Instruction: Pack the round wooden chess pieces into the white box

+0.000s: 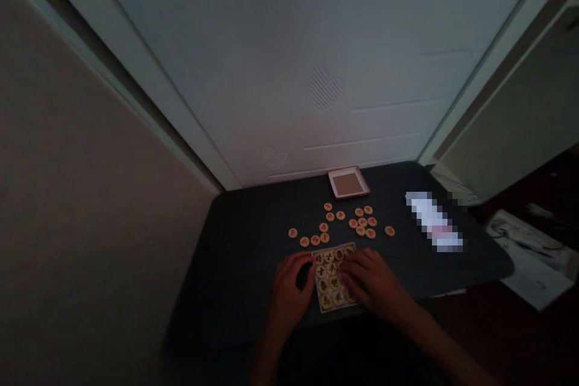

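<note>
A shallow square tray [319, 292] on the dark table holds rows of round xiangqi pieces with black characters. My left hand [289, 289] is curled at its left side, fingertips and thumb against the rim, leaving a gap within the curl. Over the tray's right part lies my right hand [368, 277], fingers bent together and tips down on a xiangqi piece, most of which they cover. This hand also hides several pieces in the right columns. Beyond the tray, xiangqi pieces with red characters [324, 237] are scattered face up on the table.
An open box lid [348, 183] lies at the table's back edge, by a pale door panel [289, 72]. A blurred white item [433, 220] rests on the right of the dark table [244, 247]. White objects [538, 259] sit lower, past the right edge.
</note>
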`<state>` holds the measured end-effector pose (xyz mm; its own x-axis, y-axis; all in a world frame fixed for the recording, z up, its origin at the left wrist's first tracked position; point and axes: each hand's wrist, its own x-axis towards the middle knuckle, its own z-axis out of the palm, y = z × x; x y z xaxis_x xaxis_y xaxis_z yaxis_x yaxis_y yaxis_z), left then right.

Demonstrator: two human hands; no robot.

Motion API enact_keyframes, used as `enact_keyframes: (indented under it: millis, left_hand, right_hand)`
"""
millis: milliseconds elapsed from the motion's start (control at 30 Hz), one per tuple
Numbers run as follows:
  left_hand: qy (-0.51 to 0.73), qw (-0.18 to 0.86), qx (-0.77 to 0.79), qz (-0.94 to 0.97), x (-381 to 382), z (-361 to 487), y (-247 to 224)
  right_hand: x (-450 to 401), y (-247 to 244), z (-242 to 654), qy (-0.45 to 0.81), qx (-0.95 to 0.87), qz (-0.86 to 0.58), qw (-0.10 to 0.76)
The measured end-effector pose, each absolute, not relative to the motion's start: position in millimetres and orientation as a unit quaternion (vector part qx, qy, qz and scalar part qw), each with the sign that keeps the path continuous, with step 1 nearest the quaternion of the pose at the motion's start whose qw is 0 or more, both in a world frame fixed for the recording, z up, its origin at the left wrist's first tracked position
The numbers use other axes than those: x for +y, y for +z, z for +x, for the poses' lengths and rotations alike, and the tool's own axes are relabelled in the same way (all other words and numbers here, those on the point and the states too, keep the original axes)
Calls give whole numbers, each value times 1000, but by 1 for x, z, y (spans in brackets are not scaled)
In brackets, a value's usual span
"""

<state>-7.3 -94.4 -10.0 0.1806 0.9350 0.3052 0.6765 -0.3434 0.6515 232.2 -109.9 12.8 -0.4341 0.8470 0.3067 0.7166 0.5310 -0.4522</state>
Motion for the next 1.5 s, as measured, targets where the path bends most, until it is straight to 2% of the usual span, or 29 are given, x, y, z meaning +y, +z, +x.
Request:
enact_keyframes:
  millis: [200,333,567,800,967,1200,1400,1500]
  left_hand:
    - [337,200,548,739,-95,-7,-11]
    - [355,215,545,728,-95,-6,-8]
    - [369,182,542,733,-77,-13,9]
    - [228,157,506,817,-32,-8,27]
    - [178,167,476,845,-14,-6,26]
    - [154,169,484,845,-8,-6,31]
    - [228,177,505,813,-23,-5,43]
    - [218,189,473,832,-41,-4,43]
  right_hand:
    - [-109,1,264,126,-784,-497,350]
    - [-109,-9,296,128,-727,-555,383]
    - [-106,-21,318,208,-650,-631,370]
    - [-103,-18,318,233,-622,-644,380]
    - [-104,-23,318,227,-624,-636,392]
    - [-104,-22,318,218,-631,-633,392]
    - [-105,-19,317,205,-635,-632,394]
    - [-105,-20,317,207,-634,-635,390]
